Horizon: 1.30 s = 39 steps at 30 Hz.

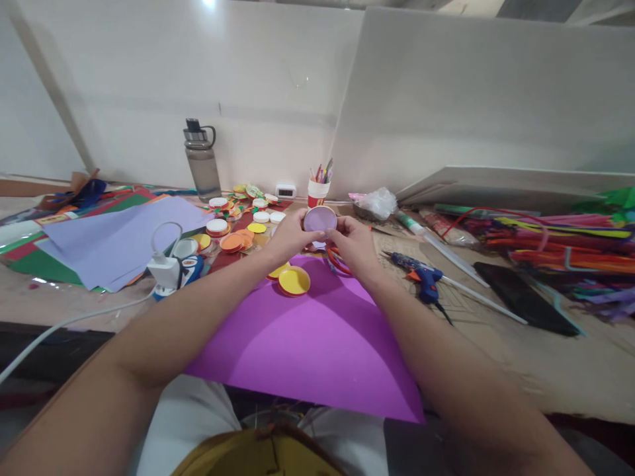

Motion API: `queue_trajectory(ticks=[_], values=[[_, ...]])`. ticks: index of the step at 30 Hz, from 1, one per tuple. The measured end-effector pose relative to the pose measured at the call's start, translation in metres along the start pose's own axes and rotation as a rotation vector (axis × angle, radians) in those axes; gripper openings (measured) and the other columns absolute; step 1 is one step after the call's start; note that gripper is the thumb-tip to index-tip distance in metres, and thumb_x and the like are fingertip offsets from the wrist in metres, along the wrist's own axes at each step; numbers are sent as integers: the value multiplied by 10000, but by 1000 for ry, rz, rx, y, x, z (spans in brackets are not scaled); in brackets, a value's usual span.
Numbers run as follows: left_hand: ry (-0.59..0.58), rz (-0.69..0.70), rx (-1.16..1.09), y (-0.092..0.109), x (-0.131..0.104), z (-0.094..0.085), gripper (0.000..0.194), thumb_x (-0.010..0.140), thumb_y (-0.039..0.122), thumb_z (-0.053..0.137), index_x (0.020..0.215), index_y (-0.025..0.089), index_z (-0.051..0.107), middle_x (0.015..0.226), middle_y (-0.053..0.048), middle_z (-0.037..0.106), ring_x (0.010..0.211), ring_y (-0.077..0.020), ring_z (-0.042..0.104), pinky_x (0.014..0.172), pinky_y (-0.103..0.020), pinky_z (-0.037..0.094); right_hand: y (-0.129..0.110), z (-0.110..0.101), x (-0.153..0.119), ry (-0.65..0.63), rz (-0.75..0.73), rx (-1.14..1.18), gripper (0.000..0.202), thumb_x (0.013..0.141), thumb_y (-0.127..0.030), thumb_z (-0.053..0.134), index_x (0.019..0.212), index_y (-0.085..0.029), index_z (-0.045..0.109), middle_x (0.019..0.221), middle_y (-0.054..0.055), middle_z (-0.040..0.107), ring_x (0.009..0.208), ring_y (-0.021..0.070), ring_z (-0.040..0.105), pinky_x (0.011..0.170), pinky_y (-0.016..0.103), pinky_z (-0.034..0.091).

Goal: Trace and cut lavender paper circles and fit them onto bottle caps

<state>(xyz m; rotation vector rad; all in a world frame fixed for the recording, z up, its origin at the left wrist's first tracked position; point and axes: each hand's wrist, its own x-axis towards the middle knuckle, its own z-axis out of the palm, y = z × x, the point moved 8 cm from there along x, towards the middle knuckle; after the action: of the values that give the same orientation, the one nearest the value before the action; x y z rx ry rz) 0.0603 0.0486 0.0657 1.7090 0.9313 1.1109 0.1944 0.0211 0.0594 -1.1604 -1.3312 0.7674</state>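
Note:
Between both hands, above the far part of a purple sheet [317,337], is a round lid-like piece with a lilac disc [320,220] inside its rim. My left hand [296,233] grips it from the left, thumb on its face. From the right, my right hand [353,241] holds the same piece with its thumb near the lower edge. Just below the hands, a yellow-faced round piece [294,281] lies on the purple sheet, overlapping another yellow one. A red ring-like item [339,263] shows partly beneath my right hand.
A glue gun [424,277] with a cord lies right, beside a dark flat case [526,297] and colourful pipe cleaners [570,254]. Left are lilac sheets [129,235], a plugged-in power strip [191,268] and several round pieces [232,242]. Behind stand a bottle [202,165] and a pencil cup [318,192].

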Motion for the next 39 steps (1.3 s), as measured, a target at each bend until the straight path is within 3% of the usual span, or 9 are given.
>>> queue_trajectory(ticks=[11, 17, 19, 22, 25, 27, 32, 35, 39], values=[[25, -21, 98, 4, 4, -11, 312, 595, 179, 754, 867, 154, 604, 678, 14, 630, 501, -99, 538, 446, -221, 383, 2, 3, 0, -60, -45, -89, 127, 745, -304, 628, 816, -200, 609, 686, -9, 631, 597, 139, 579, 593, 288, 504], [209, -59, -142, 7, 14, -51, 311, 606, 143, 710, 893, 152, 591, 815, -50, 680, 677, -159, 668, 457, -201, 343, -2, 6, 0, -78, -108, -190, 335, 800, -407, 665, 1054, -191, 635, 898, 47, 668, 787, 175, 615, 726, 346, 534], [287, -61, -187, 4, 16, -63, 323, 610, 130, 698, 911, 166, 586, 872, -60, 689, 701, -162, 677, 458, -198, 322, -8, 15, -6, -179, -120, -251, 349, 811, -400, 672, 1087, -188, 643, 938, 56, 680, 797, 174, 626, 766, 363, 541], [336, -75, -223, -5, 19, -69, 337, 615, 126, 690, 929, 181, 580, 920, -69, 688, 721, -169, 679, 482, -208, 337, -20, 36, -26, -453, -179, -323, 475, 779, -431, 735, 1187, -206, 639, 1088, 80, 687, 922, 199, 663, 824, 379, 556], [335, -104, -241, -13, 20, -67, 349, 612, 129, 683, 942, 186, 582, 929, -70, 678, 738, -180, 684, 525, -226, 381, -25, 54, -50, -665, -305, -455, 727, 628, -456, 859, 1280, -261, 606, 1255, 84, 653, 1108, 257, 645, 935, 445, 545], [312, -134, -264, -16, 20, -64, 347, 621, 144, 674, 955, 186, 589, 917, -70, 679, 746, -187, 691, 545, -236, 403, -24, 60, -59, -708, -367, -547, 778, 542, -420, 904, 1253, -278, 619, 1236, 76, 659, 1119, 287, 642, 943, 486, 546], [258, -186, -349, -19, 19, -55, 263, 657, 137, 634, 918, 159, 605, 847, -75, 686, 728, -187, 698, 615, -272, 502, -23, 63, -57, -674, -385, -577, 442, 643, -281, 825, 1055, -262, 668, 1031, 35, 681, 950, 246, 665, 844, 422, 557], [216, -161, -360, -20, 19, -48, 280, 663, 108, 615, 940, 143, 594, 863, -68, 687, 729, -178, 697, 679, -312, 564, -27, 46, -41, -507, -353, -538, 427, 686, -286, 780, 1085, -222, 642, 1084, 60, 661, 991, 241, 647, 872, 409, 532], [150, -13, -114, -11, 16, -35, 314, 678, 100, 616, 988, 151, 620, 978, -59, 693, 846, -182, 679, 740, -314, 573, -20, 15, -15, -221, -241, -515, 475, 674, -319, 796, 1095, -190, 617, 1112, 102, 657, 1024, 269, 633, 903, 464, 517]])
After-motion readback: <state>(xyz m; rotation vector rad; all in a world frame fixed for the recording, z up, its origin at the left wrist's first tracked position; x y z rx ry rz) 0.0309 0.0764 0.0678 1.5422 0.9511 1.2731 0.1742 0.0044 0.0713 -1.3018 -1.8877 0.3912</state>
